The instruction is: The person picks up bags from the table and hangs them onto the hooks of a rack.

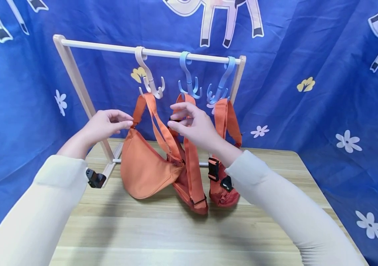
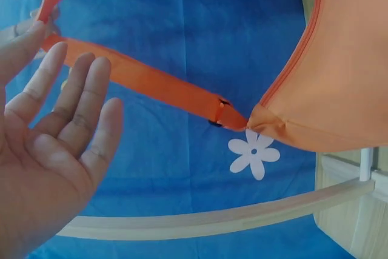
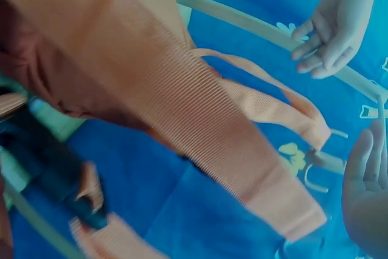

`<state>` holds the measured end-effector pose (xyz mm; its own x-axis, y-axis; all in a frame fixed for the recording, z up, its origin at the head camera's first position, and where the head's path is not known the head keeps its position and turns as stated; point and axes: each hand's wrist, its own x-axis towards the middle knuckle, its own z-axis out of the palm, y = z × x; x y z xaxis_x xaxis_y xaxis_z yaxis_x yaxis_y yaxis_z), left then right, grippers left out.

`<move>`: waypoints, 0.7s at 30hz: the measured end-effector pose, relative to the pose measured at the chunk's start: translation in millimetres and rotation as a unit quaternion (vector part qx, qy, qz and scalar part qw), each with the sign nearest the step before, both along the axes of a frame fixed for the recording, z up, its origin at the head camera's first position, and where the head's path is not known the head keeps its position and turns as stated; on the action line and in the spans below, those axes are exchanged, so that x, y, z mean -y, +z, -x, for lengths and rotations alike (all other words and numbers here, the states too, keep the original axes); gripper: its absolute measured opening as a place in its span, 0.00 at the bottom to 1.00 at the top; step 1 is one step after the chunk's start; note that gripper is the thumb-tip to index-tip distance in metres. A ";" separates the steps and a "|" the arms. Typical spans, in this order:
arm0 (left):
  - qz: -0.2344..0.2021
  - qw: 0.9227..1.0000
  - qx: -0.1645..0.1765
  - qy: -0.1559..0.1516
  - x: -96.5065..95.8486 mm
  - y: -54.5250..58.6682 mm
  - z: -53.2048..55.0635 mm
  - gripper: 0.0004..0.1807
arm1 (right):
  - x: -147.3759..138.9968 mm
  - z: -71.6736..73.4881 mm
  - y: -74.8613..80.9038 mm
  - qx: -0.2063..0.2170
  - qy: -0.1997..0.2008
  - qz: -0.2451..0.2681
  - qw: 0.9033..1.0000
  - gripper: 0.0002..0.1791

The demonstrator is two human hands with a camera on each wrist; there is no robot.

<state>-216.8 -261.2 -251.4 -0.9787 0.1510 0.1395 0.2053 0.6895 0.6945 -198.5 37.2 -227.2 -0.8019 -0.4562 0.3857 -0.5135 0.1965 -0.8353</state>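
An orange sling bag (image 1: 145, 166) hangs by its strap (image 2: 151, 83) from a white hook (image 1: 147, 72) on a rail. My left hand (image 1: 104, 127) is beside that bag's upper left corner, its fingers loosely extended; the left wrist view shows an open palm. To the right, my right hand (image 1: 199, 127) hovers in front of a second bag (image 1: 189, 192) on a blue hook (image 1: 187, 75), fingers relaxed and slightly bent, holding nothing. A third bag (image 1: 223, 194), red with orange straps and a black buckle (image 1: 213, 169), hangs from another blue hook (image 1: 222, 81) at the rail's right end.
The wooden rack, with its white rail (image 1: 102, 46) and side post (image 1: 79, 85), stands on a wood-grain table (image 1: 162, 236). Behind and beside it hangs a blue cloth (image 1: 275, 99) with flower and animal prints. The first two bags overlap.
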 end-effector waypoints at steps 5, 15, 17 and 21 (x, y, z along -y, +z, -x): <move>-0.014 1.000 -0.008 -0.013 -6.6 -5.2 -11.5 0.24 | -23.9 -3.5 -5.2 -0.005 0.006 0.007 1.000 0.21; -0.033 0.999 -0.029 -0.019 -16.5 -10.7 -32.0 0.20 | -78.9 -8.8 -13.9 -0.011 -0.042 -0.020 0.999 0.19; -0.032 0.999 -0.028 -0.018 -20.5 -10.9 -36.1 0.20 | -90.9 -10.1 -16.9 -0.011 -0.051 -0.023 0.998 0.18; -0.029 0.999 -0.028 -0.022 -28.0 -13.3 -45.2 0.20 | -112.0 -12.4 -24.3 -0.014 -0.072 -0.024 0.997 0.17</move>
<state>-171.5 -233.3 -264.7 -0.9619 0.1828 0.2034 0.2735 0.6376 0.7202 -186.2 149.2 -251.6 -0.8501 -0.3546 0.3894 -0.4996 0.3090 -0.8092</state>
